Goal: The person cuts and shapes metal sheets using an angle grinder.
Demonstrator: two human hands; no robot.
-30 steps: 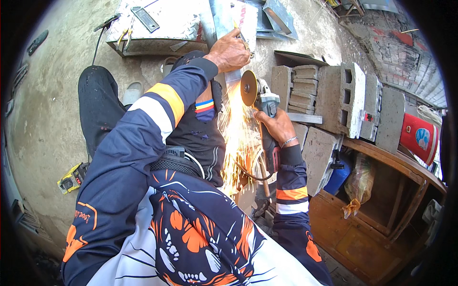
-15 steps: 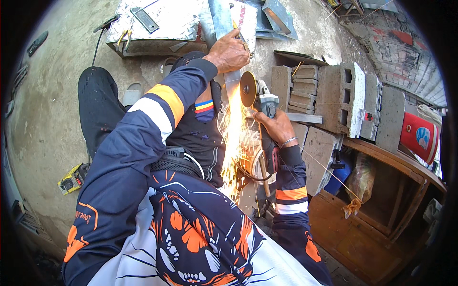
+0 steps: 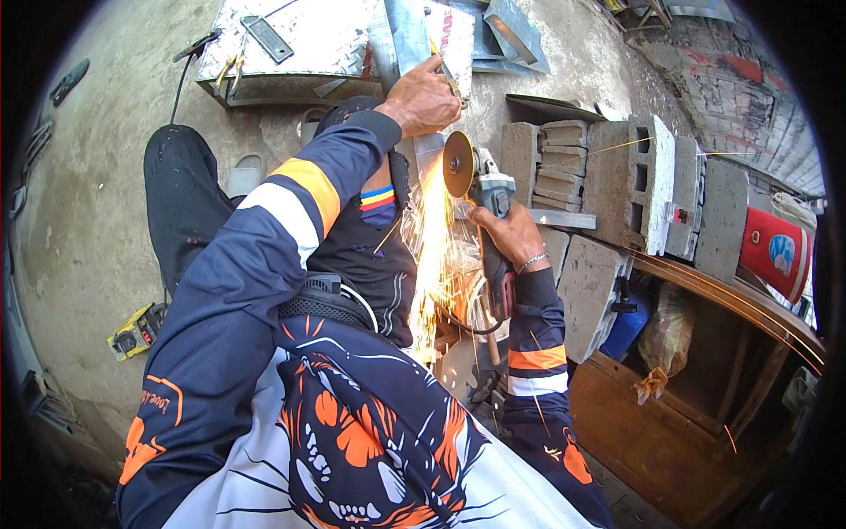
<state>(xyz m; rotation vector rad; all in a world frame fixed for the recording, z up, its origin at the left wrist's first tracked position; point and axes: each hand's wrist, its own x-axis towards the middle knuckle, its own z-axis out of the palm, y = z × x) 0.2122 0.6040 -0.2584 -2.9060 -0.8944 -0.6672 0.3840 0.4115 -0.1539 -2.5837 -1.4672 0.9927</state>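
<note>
Left hand (image 3: 423,99) clasps the metal strip (image 3: 429,145), whose long axis runs out past the table's (image 3: 330,35) near edge at its right end; right hand (image 3: 513,234) grips the angle grinder (image 3: 496,192), cutting disc (image 3: 459,165) just right of the strip.

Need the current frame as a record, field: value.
left hand: over flat grey metal piece; exact grip hidden
right hand: gripping grey, black and red angle grinder with round tan disc
sparks: bright orange stream from beside disc toward lower edge
bench: silver, patterned metal top
right: grey concrete blocks, red container
floor left: yellow-and-black boxy tool
</note>
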